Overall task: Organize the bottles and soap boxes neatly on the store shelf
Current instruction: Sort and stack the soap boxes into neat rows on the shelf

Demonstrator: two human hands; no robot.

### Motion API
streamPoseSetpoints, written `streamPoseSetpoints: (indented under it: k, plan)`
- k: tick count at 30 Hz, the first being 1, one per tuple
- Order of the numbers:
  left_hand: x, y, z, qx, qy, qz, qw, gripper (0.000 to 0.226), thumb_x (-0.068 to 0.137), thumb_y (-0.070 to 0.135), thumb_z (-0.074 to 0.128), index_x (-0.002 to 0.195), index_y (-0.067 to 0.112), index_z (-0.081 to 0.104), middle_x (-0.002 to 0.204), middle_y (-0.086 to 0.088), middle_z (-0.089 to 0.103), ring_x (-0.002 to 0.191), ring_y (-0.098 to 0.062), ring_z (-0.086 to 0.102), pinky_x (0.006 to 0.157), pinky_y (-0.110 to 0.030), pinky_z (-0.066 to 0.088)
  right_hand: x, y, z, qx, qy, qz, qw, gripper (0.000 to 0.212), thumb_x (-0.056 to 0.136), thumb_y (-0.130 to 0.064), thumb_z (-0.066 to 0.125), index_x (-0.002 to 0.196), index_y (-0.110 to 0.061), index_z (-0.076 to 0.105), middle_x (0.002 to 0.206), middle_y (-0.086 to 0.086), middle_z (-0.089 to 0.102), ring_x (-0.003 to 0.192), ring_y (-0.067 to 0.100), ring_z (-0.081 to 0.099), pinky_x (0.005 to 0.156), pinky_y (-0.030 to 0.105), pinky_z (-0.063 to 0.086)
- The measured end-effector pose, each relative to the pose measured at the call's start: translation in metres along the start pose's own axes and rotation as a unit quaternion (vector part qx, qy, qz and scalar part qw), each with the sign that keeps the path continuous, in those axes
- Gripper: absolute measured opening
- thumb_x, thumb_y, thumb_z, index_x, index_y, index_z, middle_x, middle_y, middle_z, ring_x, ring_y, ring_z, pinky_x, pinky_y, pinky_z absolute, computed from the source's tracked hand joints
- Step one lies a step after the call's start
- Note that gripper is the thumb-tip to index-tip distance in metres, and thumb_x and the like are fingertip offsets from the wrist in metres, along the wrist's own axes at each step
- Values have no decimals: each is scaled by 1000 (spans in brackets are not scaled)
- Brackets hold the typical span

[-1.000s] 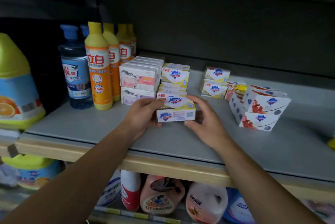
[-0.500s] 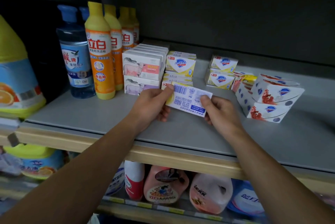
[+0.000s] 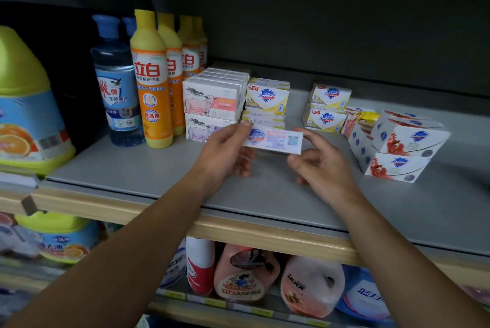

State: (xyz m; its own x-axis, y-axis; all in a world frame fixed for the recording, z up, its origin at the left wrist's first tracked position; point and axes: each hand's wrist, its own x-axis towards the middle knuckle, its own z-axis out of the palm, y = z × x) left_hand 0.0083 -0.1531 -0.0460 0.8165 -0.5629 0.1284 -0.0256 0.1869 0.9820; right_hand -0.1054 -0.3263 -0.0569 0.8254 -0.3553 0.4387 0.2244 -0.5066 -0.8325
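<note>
Yellow-capped orange plastic dish-soap bottles (image 3: 151,83) stand filed against the grey shelf (image 3: 265,203), labels outward. Left hand (image 3: 225,152) and right hand (image 3: 320,165) pinch opposite ends of a white-and-yellow cardboard soap box (image 3: 275,139), lifted before the matching yellow stack (image 3: 266,102), probably for alignment.

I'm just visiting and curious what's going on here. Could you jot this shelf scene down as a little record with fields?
place: grey store shelf
left hand: grips the left end of a Safeguard soap box
right hand: at the box's right end, fingers on it
box state: lifted off the shelf, narrow side facing the camera
behind it: yellow Safeguard stack
left side: orange bottles, blue bottle, cow-print boxes
right side: red-and-white boxes, tilted
</note>
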Motion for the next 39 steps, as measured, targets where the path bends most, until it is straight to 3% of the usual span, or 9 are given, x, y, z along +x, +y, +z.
streamPoseSetpoints:
  k: [3, 9, 14, 16, 22, 25, 28, 35, 39]
  plan:
    - [-1, -1, -1, -9, -18, 5, 1000, 31, 96, 31, 60, 127, 33, 63, 109, -13, 66, 67, -26, 63, 55, -34, 56, 1, 3, 3, 42, -8, 37, 998, 36, 90, -48, 54, 125, -59, 51, 95, 1, 70, 61, 21, 70, 56, 21, 52]
    - [-5, -5, -1, 41, -81, 62, 994, 74, 91, -9, 58, 144, 39, 40, 123, -6, 63, 76, -24, 67, 61, -38, 59, 5, 11, 4, 10, 43, 50, 998, 44, 96, -24, 57, 130, -48, 43, 103, -14, 65, 56, 13, 65, 58, 24, 50]
    - [-6, -3, 2, -32, -41, 33, 998, 18, 96, 20, 59, 112, 24, 65, 121, -14, 66, 103, -31, 68, 74, -42, 59, 2, 8, 3, -47, 30, -37, 998, 58, 86, -4, 65, 120, -48, 49, 114, -21, 63, 65, 20, 64, 64, 29, 52]
    - [-5, -4, 2, -23, -27, 43, 998, 12, 97, 20, 58, 99, 22, 69, 119, -17, 66, 100, -28, 67, 78, -42, 58, 1, 9, 2, -101, 24, -59, 993, 60, 83, -2, 66, 119, -47, 51, 105, -16, 65, 65, 19, 61, 66, 26, 48]
    - [-2, -9, 0, 26, -19, 80, 996, 10, 94, 9, 61, 101, 11, 69, 116, -11, 65, 105, -20, 64, 86, -41, 58, -1, 8, 4, -170, 26, -99, 980, 52, 77, -4, 73, 120, -30, 60, 106, -13, 60, 70, 10, 57, 68, 22, 49]
    - [-3, -10, 2, 48, -18, 82, 995, 9, 96, 16, 60, 98, 13, 68, 115, -17, 67, 106, -22, 65, 91, -44, 56, -1, 8, 3, -141, 43, -93, 985, 41, 79, -14, 73, 117, -27, 62, 92, -13, 63, 64, 13, 56, 64, 21, 47]
    - [-5, -10, 5, 120, -41, 89, 988, 18, 91, 15, 67, 108, 18, 67, 110, 2, 74, 103, -13, 69, 91, -30, 55, 0, 9, 1, -127, 51, -57, 989, 36, 84, -20, 70, 118, -27, 61, 84, -10, 66, 63, 9, 56, 63, 25, 46]
    - [-5, -11, 12, 389, -13, 116, 914, 42, 89, 31, 68, 127, 18, 56, 123, 7, 66, 104, -11, 64, 91, -31, 52, 0, 10, -3, -167, 37, -7, 985, 32, 77, -28, 66, 109, -32, 61, 85, -20, 65, 82, 1, 61, 66, 14, 44]
    - [-3, -1, -1, 505, -40, 117, 854, 57, 87, 42, 68, 136, 20, 51, 121, 13, 59, 104, -6, 56, 85, -20, 40, 1, 9, -3, -213, 28, 0, 977, 42, 78, -31, 69, 119, -28, 57, 106, -12, 62, 103, 13, 57, 84, 27, 46]
